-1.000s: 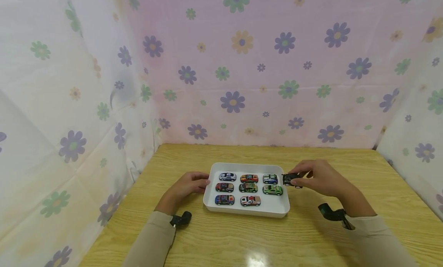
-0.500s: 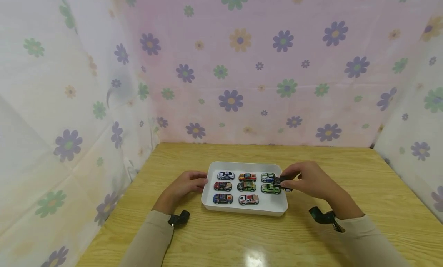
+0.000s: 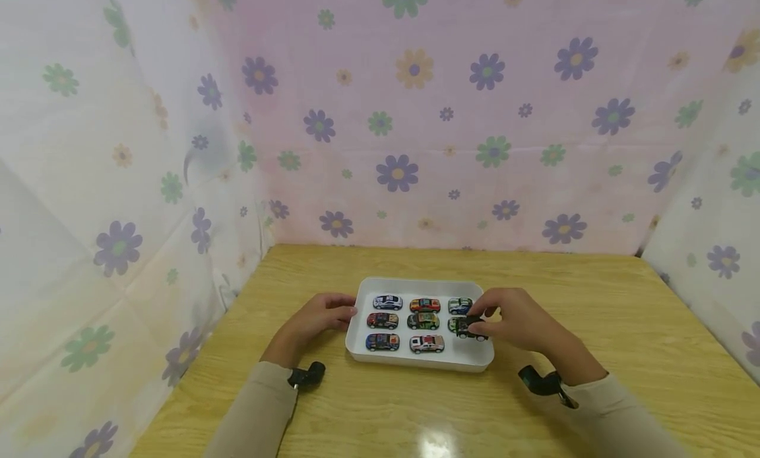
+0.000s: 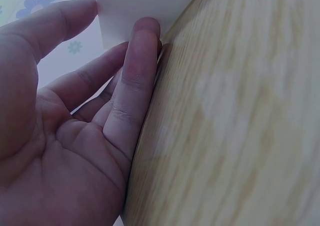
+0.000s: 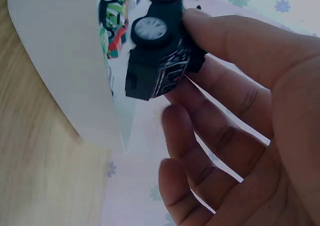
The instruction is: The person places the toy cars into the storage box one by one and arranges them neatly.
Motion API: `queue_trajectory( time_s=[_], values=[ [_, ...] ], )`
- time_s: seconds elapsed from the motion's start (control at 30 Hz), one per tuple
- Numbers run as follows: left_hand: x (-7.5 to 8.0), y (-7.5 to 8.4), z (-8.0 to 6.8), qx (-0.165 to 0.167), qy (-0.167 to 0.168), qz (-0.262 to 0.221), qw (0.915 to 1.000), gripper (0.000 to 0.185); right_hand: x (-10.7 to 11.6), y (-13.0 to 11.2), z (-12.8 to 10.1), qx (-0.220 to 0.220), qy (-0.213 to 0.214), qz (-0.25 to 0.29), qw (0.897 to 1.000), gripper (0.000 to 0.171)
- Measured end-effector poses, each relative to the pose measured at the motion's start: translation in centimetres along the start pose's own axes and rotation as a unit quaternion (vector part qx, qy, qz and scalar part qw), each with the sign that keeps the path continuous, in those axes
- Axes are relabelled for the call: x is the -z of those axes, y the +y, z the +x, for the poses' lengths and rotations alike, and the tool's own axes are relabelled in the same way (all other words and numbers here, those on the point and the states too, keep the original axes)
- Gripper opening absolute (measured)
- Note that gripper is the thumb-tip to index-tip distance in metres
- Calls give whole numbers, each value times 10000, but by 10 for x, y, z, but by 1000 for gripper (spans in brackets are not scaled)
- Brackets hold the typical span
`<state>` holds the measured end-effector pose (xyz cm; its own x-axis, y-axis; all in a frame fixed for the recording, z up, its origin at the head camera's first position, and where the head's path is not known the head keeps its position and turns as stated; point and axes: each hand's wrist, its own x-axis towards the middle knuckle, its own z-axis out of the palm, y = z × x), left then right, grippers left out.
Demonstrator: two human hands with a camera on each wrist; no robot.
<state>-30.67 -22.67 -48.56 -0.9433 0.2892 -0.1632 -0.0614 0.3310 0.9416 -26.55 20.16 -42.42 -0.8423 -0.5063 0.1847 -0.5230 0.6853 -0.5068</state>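
Head view: bright, even, soft light from above. Glare spot on near edge of the bench (image 3: 436, 441); faint soft shadows under both forearms. Wide-angle lens bends the flowered backdrop (image 3: 410, 115) at left and right edges; centre fairly sharp, small toys in the tray (image 3: 415, 362) lack detail. Left wrist view: dimmer, very close, palm and fingers (image 4: 135, 85) soft, wood grain blurred. Right wrist view: black toy car (image 5: 160, 60) fairly sharp, near fingers (image 5: 200, 186) shaded and out of focus, bluish cast.

Wooden table (image 3: 594, 299); flowered cloth backdrop (image 3: 415, 115) behind.
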Motion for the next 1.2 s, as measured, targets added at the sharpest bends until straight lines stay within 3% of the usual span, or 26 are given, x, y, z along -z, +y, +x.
queue_trajectory(
  time_s=[0.23,0.77,1.2],
  values=[
    [-1,-3,-1,55,36,-34,10000,48,-8,-4,2,16,-76,9,10000,20],
    [1,-3,0,-79,4,55,10000,47,-18,-5,7,-499,-492,234,9973,16],
    [2,-2,0,-106,-85,41,9999,48,-22,-3,7,-470,-535,327,9969,12]
  ],
)
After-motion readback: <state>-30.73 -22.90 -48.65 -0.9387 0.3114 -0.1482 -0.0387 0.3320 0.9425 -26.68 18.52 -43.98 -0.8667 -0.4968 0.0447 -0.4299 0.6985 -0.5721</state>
